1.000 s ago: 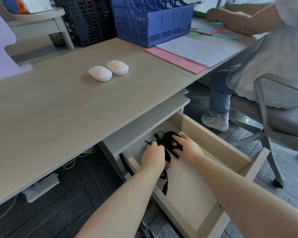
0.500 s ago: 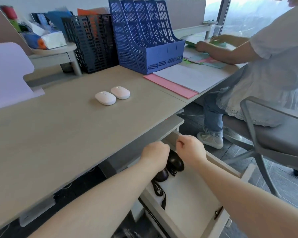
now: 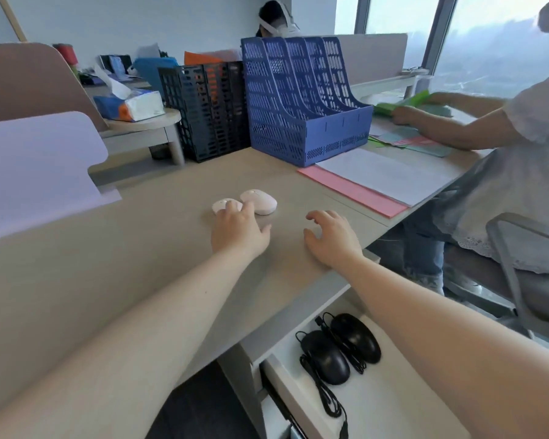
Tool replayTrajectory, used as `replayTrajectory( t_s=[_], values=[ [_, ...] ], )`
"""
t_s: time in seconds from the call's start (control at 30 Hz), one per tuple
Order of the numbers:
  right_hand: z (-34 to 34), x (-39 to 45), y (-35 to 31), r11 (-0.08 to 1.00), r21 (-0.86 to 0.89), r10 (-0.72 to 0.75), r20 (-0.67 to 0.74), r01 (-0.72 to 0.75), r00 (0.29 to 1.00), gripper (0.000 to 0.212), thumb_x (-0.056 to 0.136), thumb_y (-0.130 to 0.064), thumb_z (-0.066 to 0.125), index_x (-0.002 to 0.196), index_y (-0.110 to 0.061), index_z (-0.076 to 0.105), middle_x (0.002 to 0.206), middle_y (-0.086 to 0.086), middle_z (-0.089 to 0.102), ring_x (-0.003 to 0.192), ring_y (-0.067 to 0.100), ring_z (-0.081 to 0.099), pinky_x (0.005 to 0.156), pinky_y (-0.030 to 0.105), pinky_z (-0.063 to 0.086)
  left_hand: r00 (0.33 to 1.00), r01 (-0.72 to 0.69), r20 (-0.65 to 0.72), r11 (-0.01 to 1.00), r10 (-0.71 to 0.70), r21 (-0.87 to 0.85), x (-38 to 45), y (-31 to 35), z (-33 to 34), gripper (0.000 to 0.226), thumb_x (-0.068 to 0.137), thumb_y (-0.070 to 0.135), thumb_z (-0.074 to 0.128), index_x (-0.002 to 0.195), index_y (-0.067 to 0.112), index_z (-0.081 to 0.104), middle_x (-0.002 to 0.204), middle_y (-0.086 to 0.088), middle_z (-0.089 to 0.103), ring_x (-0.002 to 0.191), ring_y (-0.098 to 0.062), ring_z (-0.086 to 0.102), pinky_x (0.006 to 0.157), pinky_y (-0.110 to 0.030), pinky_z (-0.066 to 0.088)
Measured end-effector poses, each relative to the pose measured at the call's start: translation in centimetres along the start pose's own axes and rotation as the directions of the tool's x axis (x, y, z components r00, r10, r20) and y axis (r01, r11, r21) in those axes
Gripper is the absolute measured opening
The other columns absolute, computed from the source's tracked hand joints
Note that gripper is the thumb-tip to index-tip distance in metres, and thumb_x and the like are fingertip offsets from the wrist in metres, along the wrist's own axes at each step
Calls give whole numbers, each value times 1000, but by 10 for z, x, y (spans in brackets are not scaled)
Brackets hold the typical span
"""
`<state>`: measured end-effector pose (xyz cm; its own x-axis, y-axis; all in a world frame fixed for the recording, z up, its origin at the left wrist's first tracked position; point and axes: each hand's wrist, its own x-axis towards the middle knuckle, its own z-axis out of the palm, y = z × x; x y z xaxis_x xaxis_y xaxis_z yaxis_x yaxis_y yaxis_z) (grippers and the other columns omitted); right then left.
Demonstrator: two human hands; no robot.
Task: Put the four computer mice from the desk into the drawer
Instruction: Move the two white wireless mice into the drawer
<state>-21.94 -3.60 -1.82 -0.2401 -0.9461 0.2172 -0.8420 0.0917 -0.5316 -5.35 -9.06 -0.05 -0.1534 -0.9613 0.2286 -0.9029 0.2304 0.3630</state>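
Observation:
Two white mice lie side by side on the desk: the left white mouse and the right white mouse. My left hand reaches over the desk, its spread fingertips touching the left white mouse and the edge of the right one. My right hand hovers open over the desk, right of the mice and apart from them. Two black wired mice lie in the open drawer below: one black mouse and a second black mouse, their cables trailing.
A blue file rack and a black file rack stand at the back. Pink and white papers lie to the right. A seated person on a grey chair is close on the right. A tissue pack sits far left.
Both hands let go of the black mice in the drawer, rose and moved up over the desk. The left hand now reaches the white mice. The view tilted upward.

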Motion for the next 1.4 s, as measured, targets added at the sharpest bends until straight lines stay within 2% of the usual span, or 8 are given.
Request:
replayTrajectory(
  t_s=[0.17, 0.33, 0.43, 0.57, 0.73, 0.9, 1.1, 1.4],
  values=[
    [30, 52, -23, 1000, -23, 6, 101, -4, 995, 59, 89, -42, 52, 143, -27, 36, 147, 6, 43, 138, 29, 34, 109, 42, 35, 994, 105, -17, 993, -106, -45, 36, -46, 22, 69, 75, 58, 63, 129, 20, 42, 135, -12, 40, 128, -32, 34, 102, -38, 38],
    [61, 90, -44, 999, -12, -47, 49, 48, 998, 62, 88, -54, 46, 143, -28, 35, 144, 6, 47, 133, 32, 42, 106, 44, 36, 988, 153, 12, 967, -154, -206, 66, -58, 33, 108, 48, 81, 52, 136, 20, 35, 140, -13, 43, 133, -32, 35, 110, -41, 33],
    [70, 104, -51, 999, 20, -40, 51, 39, 998, 64, 86, -55, 47, 143, -27, 36, 141, 8, 52, 130, 33, 46, 103, 43, 38, 984, 176, 79, 945, -160, -276, 74, -56, 31, 100, 54, 71, 63, 136, 21, 36, 138, -11, 44, 130, -32, 42, 109, -43, 36],
    [72, 109, -52, 999, 41, -2, 33, 0, 999, 47, 82, -50, 51, 116, -18, 56, 115, 10, 66, 110, 35, 58, 77, 36, 42, 986, 167, 69, 937, -153, -306, 72, -58, 32, 95, 59, 58, 76, 137, 23, 35, 136, -9, 43, 127, -28, 45, 107, -37, 38],
    [49, 91, -46, 999, 13, 46, 91, -47, 995, 53, 81, -43, 61, 124, -13, 58, 124, 10, 64, 116, 31, 56, 90, 36, 46, 990, 139, 70, 955, -125, -263, 48, -49, 24, 96, 60, 56, 78, 138, 22, 33, 136, -9, 41, 129, -27, 41, 104, -34, 34],
    [6, 62, -40, 977, -207, 109, 279, -51, 954, 65, 81, -46, 61, 133, -8, 48, 132, 9, 56, 121, 29, 53, 93, 34, 46, 986, 141, 116, 971, -120, -193, 0, -15, 18, 98, 56, 64, 69, 137, 22, 33, 133, -9, 43, 127, -26, 43, 103, -36, 37],
    [-36, -4, -6, 956, -272, 183, 265, -109, 947, 55, 75, -42, 67, 115, -7, 54, 96, 3, 52, 87, 23, 49, 68, 30, 41, 994, 32, 112, 979, -9, -200, -74, 44, 22, 92, 61, 58, 72, 135, 18, 34, 132, -9, 43, 123, -26, 42, 101, -36, 38],
    [-68, -73, 58, 951, -223, 267, 233, -216, 935, 48, 70, -46, 71, 100, -11, 60, 90, 2, 59, 74, 17, 53, 62, 25, 44, 987, -95, 115, 987, 110, -127, -158, 105, 43, 91, 65, 59, 71, 135, 16, 34, 130, -7, 43, 122, -24, 43, 96, -36, 41]
  ],
)
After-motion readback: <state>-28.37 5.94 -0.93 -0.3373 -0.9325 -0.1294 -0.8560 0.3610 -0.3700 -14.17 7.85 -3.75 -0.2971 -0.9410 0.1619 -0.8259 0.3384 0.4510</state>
